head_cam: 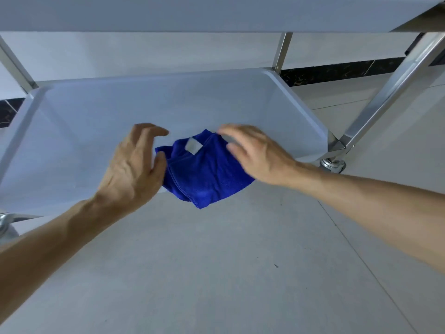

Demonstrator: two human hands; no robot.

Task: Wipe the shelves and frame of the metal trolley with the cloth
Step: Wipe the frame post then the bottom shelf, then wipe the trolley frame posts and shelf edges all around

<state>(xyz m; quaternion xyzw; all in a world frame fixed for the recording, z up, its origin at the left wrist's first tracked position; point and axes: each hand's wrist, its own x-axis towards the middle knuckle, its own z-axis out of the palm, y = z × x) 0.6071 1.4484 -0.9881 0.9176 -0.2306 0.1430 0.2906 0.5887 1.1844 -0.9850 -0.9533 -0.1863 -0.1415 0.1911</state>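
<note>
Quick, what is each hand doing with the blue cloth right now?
Left hand: open, fingers spread, beside the blue cloth, gripping nothing.
Right hand: open, fingers lying on top of the cloth; a grip cannot be seen.

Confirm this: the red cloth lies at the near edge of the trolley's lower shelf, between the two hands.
One thing is wrong: the cloth is blue, not red, as the head view shows. It does lie at the near edge of the lower shelf, between the left hand and right hand.
</note>
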